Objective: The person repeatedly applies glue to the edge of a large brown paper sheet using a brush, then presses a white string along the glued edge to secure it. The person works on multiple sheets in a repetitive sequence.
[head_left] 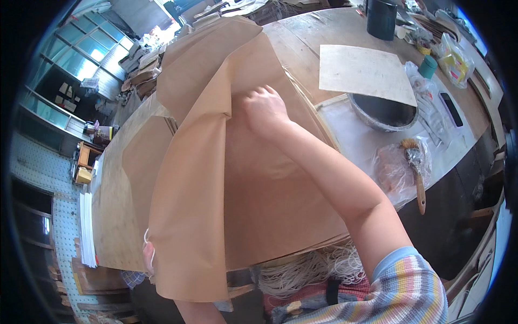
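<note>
A large brown paper sheet (189, 178) is lifted and folded over a stack of brown paper (270, 205) lying on the wooden table (302, 32). My right hand (264, 110) reaches forward with its fingers curled on the raised sheet's inner edge, near the middle of the stack. My left hand (148, 258) is mostly hidden behind the sheet's lower left corner and grips that corner. The lifted sheet hides much of the table's left side.
To the right a metal basin (384, 112) sits half under a pale board (364, 73). A wooden brush (416, 167) lies on a plastic bag. A dark canister (382, 19), a teal cup (427, 66) and a yellow packet (456, 60) stand farther back. White cords (313, 267) hang near me.
</note>
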A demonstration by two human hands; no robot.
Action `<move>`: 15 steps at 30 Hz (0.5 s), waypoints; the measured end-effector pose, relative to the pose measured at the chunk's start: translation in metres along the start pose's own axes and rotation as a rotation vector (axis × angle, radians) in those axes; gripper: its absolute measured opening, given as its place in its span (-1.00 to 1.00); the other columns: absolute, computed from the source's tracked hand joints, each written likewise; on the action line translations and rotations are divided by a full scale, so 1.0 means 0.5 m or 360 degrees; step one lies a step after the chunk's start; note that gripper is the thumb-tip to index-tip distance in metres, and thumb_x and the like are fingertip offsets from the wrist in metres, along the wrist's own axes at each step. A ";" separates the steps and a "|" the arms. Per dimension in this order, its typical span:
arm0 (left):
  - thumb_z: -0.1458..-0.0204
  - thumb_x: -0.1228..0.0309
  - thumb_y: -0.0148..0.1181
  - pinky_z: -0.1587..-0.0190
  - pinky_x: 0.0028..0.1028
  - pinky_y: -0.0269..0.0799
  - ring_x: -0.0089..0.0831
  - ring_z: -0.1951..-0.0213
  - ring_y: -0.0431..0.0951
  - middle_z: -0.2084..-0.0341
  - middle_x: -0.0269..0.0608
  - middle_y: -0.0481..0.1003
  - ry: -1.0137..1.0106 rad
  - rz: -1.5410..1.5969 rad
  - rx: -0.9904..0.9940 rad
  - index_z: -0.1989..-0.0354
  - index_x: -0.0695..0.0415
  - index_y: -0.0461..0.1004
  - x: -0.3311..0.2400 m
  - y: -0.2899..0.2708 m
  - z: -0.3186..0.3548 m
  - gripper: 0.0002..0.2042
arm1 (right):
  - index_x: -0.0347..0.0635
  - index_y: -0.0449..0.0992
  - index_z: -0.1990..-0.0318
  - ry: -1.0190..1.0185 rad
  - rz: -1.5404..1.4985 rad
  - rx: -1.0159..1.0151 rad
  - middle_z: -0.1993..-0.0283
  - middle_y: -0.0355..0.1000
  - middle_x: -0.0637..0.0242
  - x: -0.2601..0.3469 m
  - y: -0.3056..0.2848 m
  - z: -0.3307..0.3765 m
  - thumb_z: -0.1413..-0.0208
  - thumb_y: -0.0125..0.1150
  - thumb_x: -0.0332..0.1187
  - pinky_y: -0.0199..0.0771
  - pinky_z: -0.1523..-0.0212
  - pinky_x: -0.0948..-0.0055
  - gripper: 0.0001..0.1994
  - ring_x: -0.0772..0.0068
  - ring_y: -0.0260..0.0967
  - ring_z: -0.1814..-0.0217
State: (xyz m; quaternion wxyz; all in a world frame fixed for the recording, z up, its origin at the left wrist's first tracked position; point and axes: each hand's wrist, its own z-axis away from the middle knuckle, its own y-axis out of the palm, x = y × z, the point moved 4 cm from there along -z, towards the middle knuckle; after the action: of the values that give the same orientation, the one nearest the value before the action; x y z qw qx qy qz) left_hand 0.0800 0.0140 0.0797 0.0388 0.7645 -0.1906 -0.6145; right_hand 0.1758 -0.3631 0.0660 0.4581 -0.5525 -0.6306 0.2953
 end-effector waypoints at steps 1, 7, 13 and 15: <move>-0.14 0.40 -0.09 0.27 -0.40 0.49 -0.34 0.29 0.56 0.25 -0.08 0.51 0.0007 0.0006 0.0025 0.15 0.31 0.43 -0.003 -0.002 -0.001 -0.75 | -0.12 0.57 0.18 -0.0057 -0.0012 -0.0225 0.01 0.47 0.24 0.015 -0.015 -0.006 0.05 0.13 -0.33 0.12 -0.29 0.25 -0.75 0.28 0.32 -0.15; -0.11 0.42 -0.07 0.30 -0.40 0.47 -0.33 0.32 0.56 0.29 -0.07 0.51 0.0037 0.0184 0.0217 0.20 0.31 0.43 0.005 0.013 -0.012 -0.77 | -0.09 0.27 -0.25 0.0010 -0.0103 0.0475 -0.33 0.18 0.27 -0.019 0.092 -0.051 -0.12 0.05 -0.14 0.02 -0.34 0.25 -0.46 0.28 0.00 -0.42; -0.09 0.43 -0.05 0.33 -0.39 0.46 -0.31 0.35 0.55 0.33 -0.06 0.51 0.0062 0.0332 0.0418 0.25 0.31 0.43 -0.003 0.018 -0.025 -0.80 | 0.02 0.29 -0.24 -0.0461 0.0108 -0.0654 -0.38 0.11 0.32 -0.040 0.088 -0.097 -0.13 0.05 -0.16 0.08 -0.28 0.19 -0.50 0.26 -0.03 -0.43; -0.08 0.44 -0.05 0.34 -0.39 0.45 -0.31 0.37 0.55 0.34 -0.06 0.51 0.0050 0.0408 0.0494 0.27 0.31 0.43 0.009 0.024 -0.027 -0.80 | 0.07 0.36 -0.18 -0.0087 -0.0057 -0.0073 -0.34 0.16 0.35 -0.101 0.176 -0.106 -0.12 0.07 -0.16 0.10 -0.25 0.22 -0.56 0.28 0.00 -0.41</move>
State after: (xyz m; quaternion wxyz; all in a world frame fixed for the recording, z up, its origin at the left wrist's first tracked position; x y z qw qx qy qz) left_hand 0.0906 -0.0007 0.0825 0.0014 0.7403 -0.3782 -0.5557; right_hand 0.2599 -0.4001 -0.0024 0.4331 -0.5431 -0.6593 0.2876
